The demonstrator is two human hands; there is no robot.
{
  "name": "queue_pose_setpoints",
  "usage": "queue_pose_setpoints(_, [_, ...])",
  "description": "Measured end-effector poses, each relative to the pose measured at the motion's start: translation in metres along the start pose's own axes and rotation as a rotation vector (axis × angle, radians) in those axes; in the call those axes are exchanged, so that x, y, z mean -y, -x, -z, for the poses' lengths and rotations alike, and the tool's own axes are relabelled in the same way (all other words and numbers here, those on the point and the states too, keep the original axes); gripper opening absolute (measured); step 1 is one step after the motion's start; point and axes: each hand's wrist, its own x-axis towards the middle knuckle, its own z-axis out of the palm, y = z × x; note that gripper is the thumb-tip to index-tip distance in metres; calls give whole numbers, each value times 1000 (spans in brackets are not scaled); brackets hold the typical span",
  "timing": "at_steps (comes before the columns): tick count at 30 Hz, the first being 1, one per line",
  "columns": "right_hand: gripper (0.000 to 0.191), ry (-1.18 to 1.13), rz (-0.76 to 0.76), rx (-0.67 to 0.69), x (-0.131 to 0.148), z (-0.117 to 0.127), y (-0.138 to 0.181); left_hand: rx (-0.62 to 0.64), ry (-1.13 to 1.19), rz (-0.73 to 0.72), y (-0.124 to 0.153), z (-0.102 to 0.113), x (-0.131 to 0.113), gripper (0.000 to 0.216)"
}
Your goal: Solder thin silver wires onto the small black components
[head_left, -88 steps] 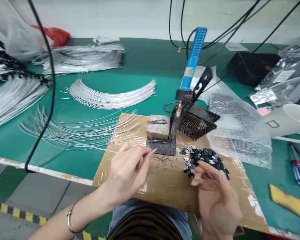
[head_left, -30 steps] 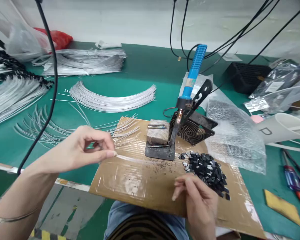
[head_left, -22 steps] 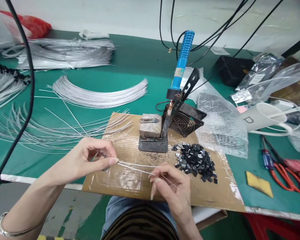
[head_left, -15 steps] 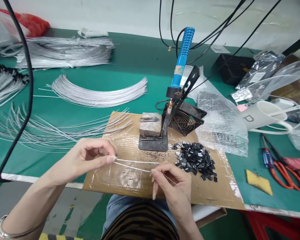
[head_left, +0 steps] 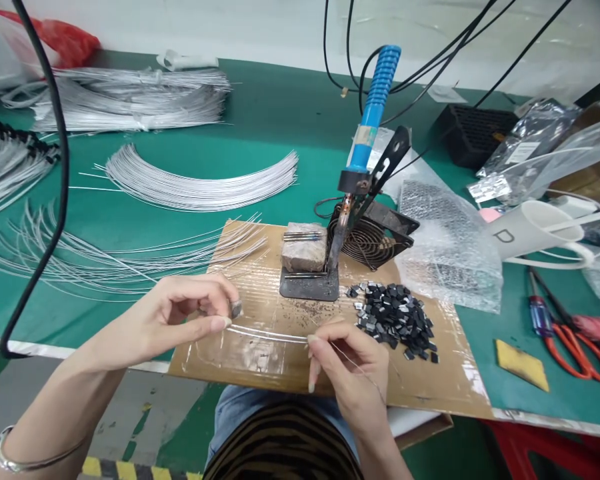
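Two thin white wires (head_left: 270,334) run side by side, close together, between my two hands, low over the cardboard. At my left hand (head_left: 185,317) they meet the tip of the thumb; the index finger sits just above, with a dark grey patch at its tip. Whether that patch is dirt or a small object I cannot tell. My right hand (head_left: 353,363) pinches the wires between thumb and index finger, and a thin tail trails back over the palm. A heap of small black rectangular pieces (head_left: 395,320) lies just beyond the right hand.
Behind my hands a blue-handled soldering iron (head_left: 375,100) stands clamped above a block (head_left: 304,248), beside a black fan (head_left: 367,237). Loose wires (head_left: 115,263) and a curved wire bundle (head_left: 200,190) lie left. Scissors (head_left: 580,353), a yellow sponge (head_left: 523,365) and a white mug (head_left: 535,233) are right.
The two wires, spread apart at the right hand before, now run nearly parallel with a slight sag. My left index fingertip has lifted off the thumb, and its dark tip shows.
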Motion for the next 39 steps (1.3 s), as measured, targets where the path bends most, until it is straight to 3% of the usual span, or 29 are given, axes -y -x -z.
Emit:
queue_pose_setpoints(4, [23, 152, 88, 41, 1, 2, -1, -24, -123, -4, 6, -17, -13, 7])
queue_pose_setpoints(6, [23, 230, 129, 45, 1, 2, -2, -53, -210, 3, 8, -37, -25, 20])
queue_pose_setpoints(8, [21, 280, 174, 57, 1, 3, -1, -48, -244, -13, 8, -60, -37, 20])
queue_pose_setpoints(13, [17, 310, 215, 71, 0, 9, 0, -54, -119, 33, -1, -97, -46, 20])
queue_pose_setpoints(18, [21, 250, 179, 48, -4, 10, 0, -60, 76, 143, -8, -102, -40, 22])
queue_pose_setpoints(25, [18, -117, -14, -175, -19, 8, 0, -199, 278, 137, -20, -101, -49, 20])
queue_pose_setpoints(39, [11, -303, -111, -19, -13, -1, 3, -198, 330, 152, -21, -105, -50, 16])
